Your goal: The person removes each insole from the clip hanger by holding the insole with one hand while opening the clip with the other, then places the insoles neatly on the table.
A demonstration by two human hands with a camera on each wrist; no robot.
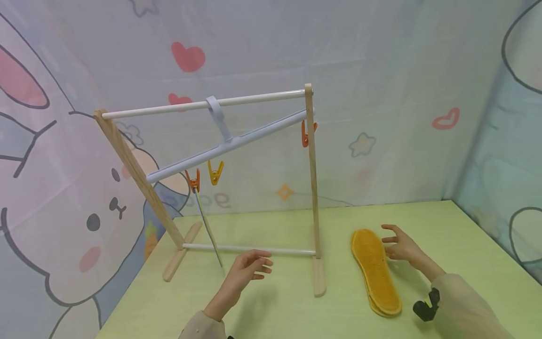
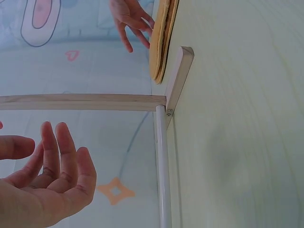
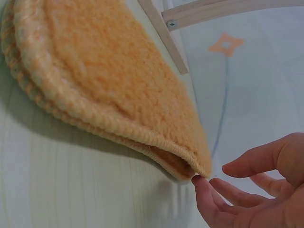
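Observation:
A pair of fuzzy orange-yellow insoles (image 1: 377,273) lies stacked on the table at the right. Beside their far right edge is my right hand (image 1: 402,248), its thumb and fingers parted. In the right wrist view, a fingertip (image 3: 201,183) is at the edge of the insoles (image 3: 118,80), and whether it touches cannot be told. My left hand (image 1: 245,274) hovers over the table in front of the rack, fingers loosely bent and holding nothing. In the left wrist view, the left hand (image 2: 52,185) shows its palm with nothing in it.
A wooden rack (image 1: 314,188) with white rods stands at centre-left. From its top rod hangs a tilted pale hanger (image 1: 254,136) bearing orange clips (image 1: 194,181) and a yellow clip (image 1: 215,173). A thin strip (image 1: 207,226) dangles from the left orange clip. A printed curtain (image 1: 402,94) backs the table.

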